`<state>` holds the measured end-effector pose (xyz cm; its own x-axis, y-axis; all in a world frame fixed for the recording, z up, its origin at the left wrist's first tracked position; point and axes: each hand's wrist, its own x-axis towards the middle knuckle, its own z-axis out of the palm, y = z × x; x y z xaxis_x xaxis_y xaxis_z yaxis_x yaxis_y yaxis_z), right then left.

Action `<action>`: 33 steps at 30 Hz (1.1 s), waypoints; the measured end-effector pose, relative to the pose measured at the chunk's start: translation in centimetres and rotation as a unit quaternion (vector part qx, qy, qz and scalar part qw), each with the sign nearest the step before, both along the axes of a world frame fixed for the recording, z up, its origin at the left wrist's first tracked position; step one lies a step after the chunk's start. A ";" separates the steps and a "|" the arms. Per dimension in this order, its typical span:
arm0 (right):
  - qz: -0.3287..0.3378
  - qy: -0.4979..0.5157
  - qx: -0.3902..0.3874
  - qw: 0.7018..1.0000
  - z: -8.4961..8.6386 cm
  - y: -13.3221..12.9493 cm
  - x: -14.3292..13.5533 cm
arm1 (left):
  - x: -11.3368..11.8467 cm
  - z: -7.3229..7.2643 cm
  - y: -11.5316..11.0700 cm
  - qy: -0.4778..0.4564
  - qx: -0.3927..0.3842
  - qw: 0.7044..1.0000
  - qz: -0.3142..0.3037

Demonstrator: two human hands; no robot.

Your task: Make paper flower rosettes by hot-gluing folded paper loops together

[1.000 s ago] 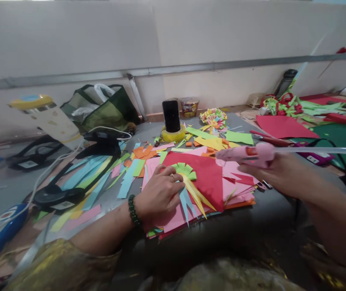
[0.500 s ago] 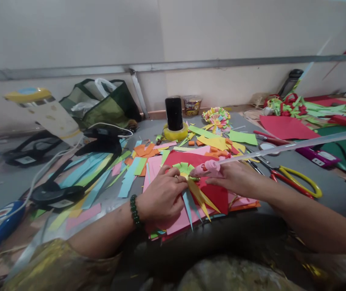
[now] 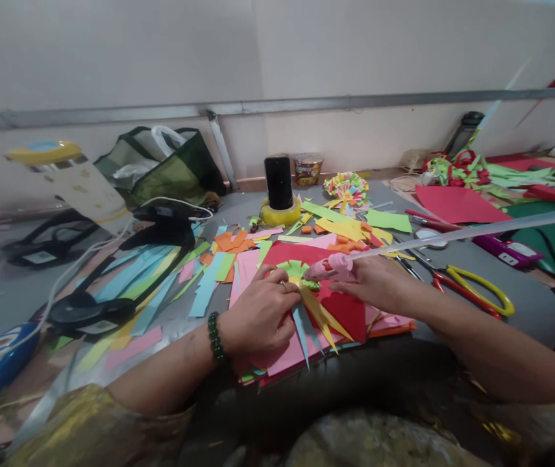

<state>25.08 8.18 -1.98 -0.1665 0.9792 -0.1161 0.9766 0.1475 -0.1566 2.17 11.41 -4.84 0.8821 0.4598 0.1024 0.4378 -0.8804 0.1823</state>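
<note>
My right hand (image 3: 379, 282) is wrapped round a pink hot glue gun (image 3: 338, 263), with a long translucent glue stick (image 3: 452, 235) running out of its back to the right. The gun's nozzle points left, over a paper rosette (image 3: 293, 267) with green, fringed edges and a yellow middle. Yellow paper tails (image 3: 320, 314) and light blue ones (image 3: 305, 337) hang from it towards me. My left hand (image 3: 265, 308) has its fingers bent and closed on the rosette's near left side. Under it lies a red paper sheet (image 3: 343, 311) on a stack of pink paper (image 3: 284, 358).
Scissors (image 3: 479, 285) with yellow and red handles lie to the right. A phone (image 3: 278, 183) stands in a yellow tape roll (image 3: 282, 213) behind the paper. Black straps (image 3: 92, 311) and blue paper strips (image 3: 131, 275) spread left. A multicoloured paper ball (image 3: 348, 187) sits at the back.
The glue gun has risen slightly with my right hand, its nozzle a little higher over the rosette. My left hand stays in place.
</note>
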 end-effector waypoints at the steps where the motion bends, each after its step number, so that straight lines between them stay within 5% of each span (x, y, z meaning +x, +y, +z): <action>1: 0.005 0.002 -0.003 1.000 0.0 0.0 0.0 | 0.0 0.0 0.0 0.002 -0.002 1.000 0.000; 33: 0.004 -0.016 0.006 1.000 0.2 -0.6 -0.1 | -0.1 0.0 -0.1 0.006 0.003 1.000 -0.008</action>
